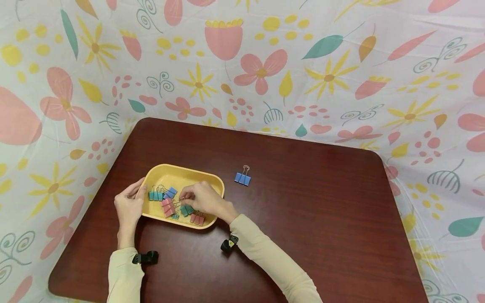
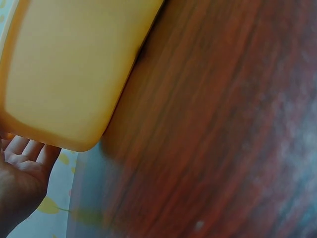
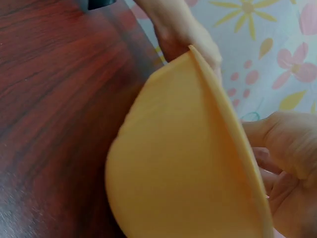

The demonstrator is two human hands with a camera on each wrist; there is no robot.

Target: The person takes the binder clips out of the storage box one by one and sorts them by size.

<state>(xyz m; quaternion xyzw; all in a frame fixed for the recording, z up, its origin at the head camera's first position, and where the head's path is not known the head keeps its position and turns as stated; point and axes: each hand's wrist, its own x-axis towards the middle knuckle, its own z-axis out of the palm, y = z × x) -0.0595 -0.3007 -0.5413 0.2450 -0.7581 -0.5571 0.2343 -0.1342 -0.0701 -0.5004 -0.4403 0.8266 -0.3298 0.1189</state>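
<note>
A yellow tray [image 1: 166,168] on the table holds several binder clips. My left hand [image 1: 130,205] grips its left end, thumb at the rim and fingers along the outer wall. My right hand [image 1: 204,198] reaches in over the tray's right side, its fingertips pinching a binder clip by a wire handle; I cannot tell which clip. Right by those fingertips lie a pink binder clip [image 1: 167,208] and a green binder clip [image 1: 186,210]. A teal clip [image 1: 155,196] and a blue clip [image 1: 170,193] sit toward the left, a red clip [image 1: 197,219] near the front wall.
One blue binder clip [image 1: 242,177] lies on the dark wooden table [image 1: 310,219], right of the tray, its wire handle pointing away. Flower-patterned cloth [image 1: 261,75] hangs behind the table and along its sides. Each wrist carries a black strap-on camera.
</note>
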